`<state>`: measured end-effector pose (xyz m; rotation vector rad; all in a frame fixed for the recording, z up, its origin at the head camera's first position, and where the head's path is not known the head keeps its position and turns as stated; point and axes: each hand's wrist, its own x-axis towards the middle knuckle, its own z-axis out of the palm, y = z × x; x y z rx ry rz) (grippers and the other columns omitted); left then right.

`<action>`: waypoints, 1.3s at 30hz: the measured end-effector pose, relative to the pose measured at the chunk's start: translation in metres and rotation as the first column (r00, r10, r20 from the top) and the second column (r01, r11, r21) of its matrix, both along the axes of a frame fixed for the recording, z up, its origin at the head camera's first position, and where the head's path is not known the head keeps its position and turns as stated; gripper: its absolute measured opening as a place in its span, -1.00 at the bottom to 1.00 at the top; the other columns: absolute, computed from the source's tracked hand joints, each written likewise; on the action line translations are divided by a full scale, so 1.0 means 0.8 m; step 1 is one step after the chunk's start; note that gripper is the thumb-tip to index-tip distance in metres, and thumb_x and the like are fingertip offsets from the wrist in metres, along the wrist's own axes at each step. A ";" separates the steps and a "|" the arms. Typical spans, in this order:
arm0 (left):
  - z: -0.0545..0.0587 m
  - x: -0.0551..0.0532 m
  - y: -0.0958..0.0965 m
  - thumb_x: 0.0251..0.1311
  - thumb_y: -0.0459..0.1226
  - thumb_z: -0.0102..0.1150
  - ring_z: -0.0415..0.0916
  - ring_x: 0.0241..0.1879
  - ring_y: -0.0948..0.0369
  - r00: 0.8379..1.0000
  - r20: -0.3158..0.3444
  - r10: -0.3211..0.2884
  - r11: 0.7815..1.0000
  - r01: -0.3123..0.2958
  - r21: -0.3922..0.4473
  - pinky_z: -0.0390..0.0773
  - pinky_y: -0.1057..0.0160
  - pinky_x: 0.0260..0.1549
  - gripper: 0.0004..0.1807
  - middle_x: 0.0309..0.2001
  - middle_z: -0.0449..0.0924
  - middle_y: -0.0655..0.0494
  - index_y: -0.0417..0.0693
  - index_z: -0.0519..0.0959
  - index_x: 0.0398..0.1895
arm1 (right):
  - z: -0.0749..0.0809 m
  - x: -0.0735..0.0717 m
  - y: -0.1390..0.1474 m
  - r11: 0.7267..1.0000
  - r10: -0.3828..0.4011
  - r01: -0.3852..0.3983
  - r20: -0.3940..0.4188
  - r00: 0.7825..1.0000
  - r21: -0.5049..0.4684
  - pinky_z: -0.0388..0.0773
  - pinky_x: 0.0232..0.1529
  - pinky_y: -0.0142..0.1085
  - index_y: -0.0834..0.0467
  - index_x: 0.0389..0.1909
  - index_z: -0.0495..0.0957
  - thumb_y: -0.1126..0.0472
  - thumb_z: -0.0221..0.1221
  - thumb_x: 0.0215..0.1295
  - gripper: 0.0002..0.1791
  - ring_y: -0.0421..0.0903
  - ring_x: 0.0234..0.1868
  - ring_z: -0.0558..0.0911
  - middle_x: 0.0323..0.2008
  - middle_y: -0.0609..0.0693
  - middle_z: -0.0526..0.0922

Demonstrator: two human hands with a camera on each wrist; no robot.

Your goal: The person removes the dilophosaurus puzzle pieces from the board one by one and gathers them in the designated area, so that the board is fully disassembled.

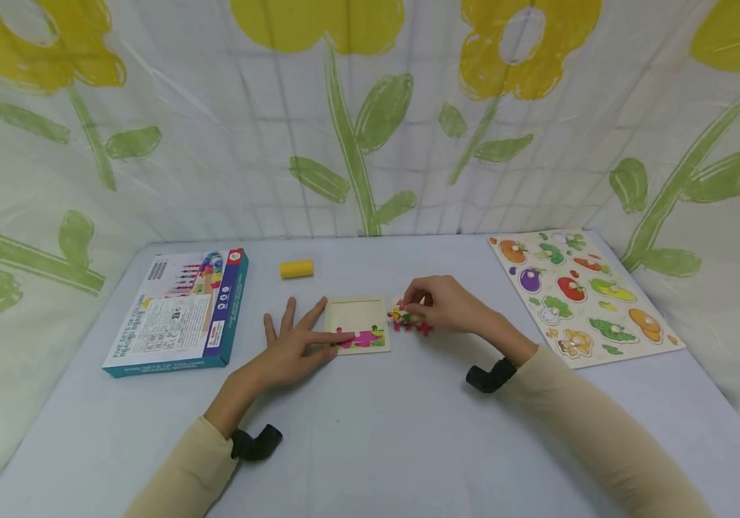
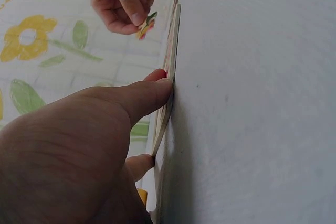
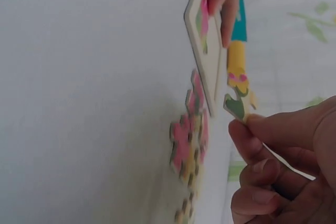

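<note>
My left hand lies spread at the left side of a small wooden puzzle tray. Its index finger rests on pink pieces set along the tray's near edge, while the thumb touches the tray's side. To the right of the tray, my right hand pinches a jigsaw piece between thumb and index finger. That piece shows green, yellow and pink, and it is held up above the table. Below it lies a group of loose jigsaw pieces, partly covered by the right hand in the head view.
A boxed toy lies at the left of the table. Behind the tray is a yellow cylinder. A vegetable peg board sits at the right, beyond the right forearm. A flower-printed curtain hangs along the back.
</note>
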<state>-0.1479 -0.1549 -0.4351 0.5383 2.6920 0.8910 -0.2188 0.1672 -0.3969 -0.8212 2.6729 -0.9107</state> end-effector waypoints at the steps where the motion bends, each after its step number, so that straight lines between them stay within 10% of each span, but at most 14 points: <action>1: 0.000 0.000 0.000 0.52 -0.03 0.16 -0.68 0.66 -0.44 1.000 0.001 0.000 1.000 0.000 0.003 -0.75 -0.64 0.34 -0.64 0.77 -0.18 -0.08 0.47 0.67 0.30 | 0.000 0.000 0.006 1.000 -0.007 0.007 -0.003 1.000 0.004 0.50 -0.36 -0.34 0.10 -0.16 0.72 0.22 0.31 0.46 -0.95 -0.18 -0.44 0.53 -0.28 -0.03 0.80; 18: 0.000 0.000 0.000 0.52 -0.04 0.17 -0.69 0.66 -0.42 1.000 0.011 0.002 1.000 -0.002 0.011 -0.77 -0.63 0.35 -0.64 0.77 -0.18 -0.07 0.48 0.66 0.30 | -0.009 0.010 0.085 0.998 -0.067 0.067 -0.006 0.998 0.016 0.50 -0.35 -0.40 0.14 -0.17 0.73 0.29 0.32 0.43 -0.95 -0.17 -0.35 0.56 -0.30 -0.02 0.78; 39: -0.009 -0.001 -0.004 0.47 0.08 0.19 -0.72 0.66 -0.42 0.999 -0.026 -0.021 0.995 0.024 0.098 -0.82 -0.60 0.33 -0.65 0.77 -0.16 -0.06 0.57 0.67 0.26 | -0.027 0.004 0.094 0.994 -0.101 0.099 0.033 0.994 0.038 0.48 -0.34 -0.38 0.11 -0.12 0.73 0.27 0.28 0.47 -0.91 -0.14 -0.34 0.54 -0.27 -0.01 0.77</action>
